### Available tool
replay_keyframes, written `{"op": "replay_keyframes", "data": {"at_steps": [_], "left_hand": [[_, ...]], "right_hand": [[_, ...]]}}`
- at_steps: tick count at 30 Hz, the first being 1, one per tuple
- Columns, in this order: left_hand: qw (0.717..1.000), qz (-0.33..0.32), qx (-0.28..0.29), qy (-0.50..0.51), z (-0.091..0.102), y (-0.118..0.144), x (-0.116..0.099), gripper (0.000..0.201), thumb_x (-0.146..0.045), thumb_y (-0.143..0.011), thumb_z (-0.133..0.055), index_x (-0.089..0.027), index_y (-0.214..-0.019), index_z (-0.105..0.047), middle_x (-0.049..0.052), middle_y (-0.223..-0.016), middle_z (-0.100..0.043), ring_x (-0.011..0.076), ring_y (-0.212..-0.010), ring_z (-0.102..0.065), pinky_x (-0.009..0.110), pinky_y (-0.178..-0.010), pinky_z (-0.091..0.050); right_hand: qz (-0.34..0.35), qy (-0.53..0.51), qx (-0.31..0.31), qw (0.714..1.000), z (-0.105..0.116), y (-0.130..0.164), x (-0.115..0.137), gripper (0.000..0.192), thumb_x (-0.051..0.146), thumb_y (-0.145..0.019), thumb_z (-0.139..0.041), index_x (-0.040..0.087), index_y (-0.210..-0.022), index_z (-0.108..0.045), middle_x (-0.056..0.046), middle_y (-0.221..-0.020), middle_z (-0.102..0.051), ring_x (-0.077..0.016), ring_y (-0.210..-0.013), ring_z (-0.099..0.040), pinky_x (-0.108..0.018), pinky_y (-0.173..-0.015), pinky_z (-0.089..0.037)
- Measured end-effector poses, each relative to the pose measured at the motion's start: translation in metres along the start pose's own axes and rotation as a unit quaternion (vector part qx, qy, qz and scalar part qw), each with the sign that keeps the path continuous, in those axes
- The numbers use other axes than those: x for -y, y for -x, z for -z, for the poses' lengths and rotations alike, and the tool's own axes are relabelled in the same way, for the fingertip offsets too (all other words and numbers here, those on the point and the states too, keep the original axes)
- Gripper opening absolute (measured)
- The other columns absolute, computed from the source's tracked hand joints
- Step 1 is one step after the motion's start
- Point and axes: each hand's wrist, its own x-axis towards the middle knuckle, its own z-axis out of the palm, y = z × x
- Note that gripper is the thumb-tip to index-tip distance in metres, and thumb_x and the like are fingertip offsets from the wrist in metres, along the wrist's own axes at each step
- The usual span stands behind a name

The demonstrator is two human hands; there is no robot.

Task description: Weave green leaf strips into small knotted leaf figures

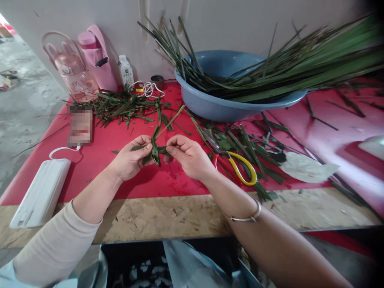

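Note:
A small woven piece of green leaf strips (155,149) is held above the red table cover, with a thin strip rising from it to the upper right. My left hand (133,156) pinches it from the left between thumb and fingers. From the right, my right hand (187,155) pinches a leaf end of the same piece, thumb against fingertips. Scissors (243,169) with a red and a yellow handle lie beside my right hand, among loose leaf scraps (249,150). The fingers partly hide the woven piece.
A blue basin (240,110) holds long green leaves (288,72). Cut leaf pieces (120,106) are heaped at the back left, near a pink bottle (76,72) and a white bottle (126,71). A white power bank (42,192) is cabled to a phone (80,126).

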Motion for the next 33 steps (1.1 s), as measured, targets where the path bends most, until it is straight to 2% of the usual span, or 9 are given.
{"op": "replay_keyframes", "data": {"at_steps": [5,10,13,18,21,24,28,31,33], "left_hand": [[0.997,0.001,0.025,-0.070,-0.001,0.000,0.001,0.025,-0.023,-0.061,-0.069,-0.017,-0.073,-0.049,-0.006,-0.060,-0.053,0.0045,-0.050,-0.049,0.016,-0.047,-0.039],[0.979,-0.028,0.070,-0.191,-0.005,0.002,0.004,0.026,-0.021,-0.063,-0.067,-0.017,-0.075,-0.045,-0.006,-0.059,-0.052,0.0052,-0.054,-0.048,0.017,-0.052,-0.035],[0.958,-0.058,0.052,-0.274,-0.007,0.005,0.006,0.029,-0.019,-0.064,-0.066,-0.018,-0.083,-0.044,-0.004,-0.063,-0.055,0.0081,-0.058,-0.052,0.019,-0.055,-0.036],[0.933,-0.097,0.022,-0.347,-0.012,0.011,0.004,0.065,-0.016,-0.062,-0.065,-0.020,-0.120,-0.037,-0.001,-0.066,-0.064,0.0140,-0.062,-0.057,0.024,-0.061,-0.039],[0.938,-0.105,0.015,-0.330,-0.014,0.013,0.003,0.078,-0.014,-0.058,-0.066,-0.021,-0.128,-0.031,-0.001,-0.065,-0.065,0.0148,-0.061,-0.057,0.025,-0.062,-0.040],[0.945,-0.119,-0.026,-0.302,-0.016,0.013,0.006,0.082,-0.014,-0.057,-0.067,-0.022,-0.129,-0.030,-0.002,-0.065,-0.064,0.0131,-0.058,-0.056,0.024,-0.062,-0.040],[0.973,-0.108,-0.063,-0.196,-0.021,0.009,0.013,0.090,-0.019,-0.057,-0.069,-0.022,-0.132,-0.021,-0.004,-0.067,-0.063,0.0120,-0.063,-0.058,0.025,-0.067,-0.041],[0.991,-0.093,-0.072,-0.067,-0.022,0.006,0.014,0.073,-0.025,-0.064,-0.062,-0.018,-0.128,-0.028,-0.004,-0.065,-0.062,0.0122,-0.065,-0.059,0.027,-0.070,-0.042],[0.995,-0.075,-0.065,0.014,-0.021,0.005,0.012,0.056,-0.028,-0.069,-0.053,-0.018,-0.122,-0.037,-0.002,-0.064,-0.063,0.0141,-0.066,-0.059,0.030,-0.071,-0.042]], "right_hand": [[-0.073,0.009,0.096,0.993,0.014,-0.002,0.001,0.018,0.034,-0.074,-0.056,0.016,-0.071,-0.052,0.003,-0.056,-0.055,-0.0088,-0.050,-0.051,-0.022,-0.049,-0.041],[-0.005,0.009,0.071,0.997,0.024,-0.004,0.007,0.028,0.023,-0.064,-0.066,0.018,-0.088,-0.053,0.001,-0.074,-0.056,-0.0099,-0.067,-0.054,-0.023,-0.060,-0.043],[0.002,0.039,0.085,0.996,0.018,-0.004,0.004,0.023,0.020,-0.063,-0.066,0.017,-0.081,-0.052,0.002,-0.072,-0.053,-0.0093,-0.065,-0.051,-0.023,-0.058,-0.041],[-0.018,0.064,0.011,0.998,0.006,-0.005,-0.003,0.024,0.017,-0.060,-0.066,0.017,-0.077,-0.048,0.004,-0.066,-0.050,-0.0087,-0.060,-0.048,-0.023,-0.056,-0.039],[-0.011,0.066,-0.023,0.998,-0.002,-0.005,-0.004,0.025,0.013,-0.060,-0.063,0.017,-0.079,-0.046,0.003,-0.068,-0.051,-0.0097,-0.062,-0.049,-0.024,-0.057,-0.040],[0.019,0.086,-0.085,0.993,-0.007,-0.005,-0.002,0.024,0.010,-0.060,-0.059,0.019,-0.077,-0.044,0.004,-0.067,-0.048,-0.0086,-0.059,-0.047,-0.023,-0.055,-0.038],[0.051,0.098,-0.164,0.980,-0.008,-0.005,0.000,0.023,0.011,-0.061,-0.058,0.020,-0.074,-0.041,0.005,-0.065,-0.045,-0.0083,-0.057,-0.044,-0.023,-0.054,-0.037],[0.050,0.077,-0.204,0.975,-0.006,-0.006,-0.001,0.022,0.013,-0.062,-0.059,0.020,-0.072,-0.041,0.005,-0.064,-0.043,-0.0082,-0.056,-0.044,-0.023,-0.053,-0.038],[0.038,0.021,-0.217,0.975,-0.005,-0.007,-0.001,0.023,0.015,-0.062,-0.060,0.021,-0.073,-0.040,0.005,-0.065,-0.044,-0.0082,-0.057,-0.046,-0.023,-0.054,-0.041]]}}
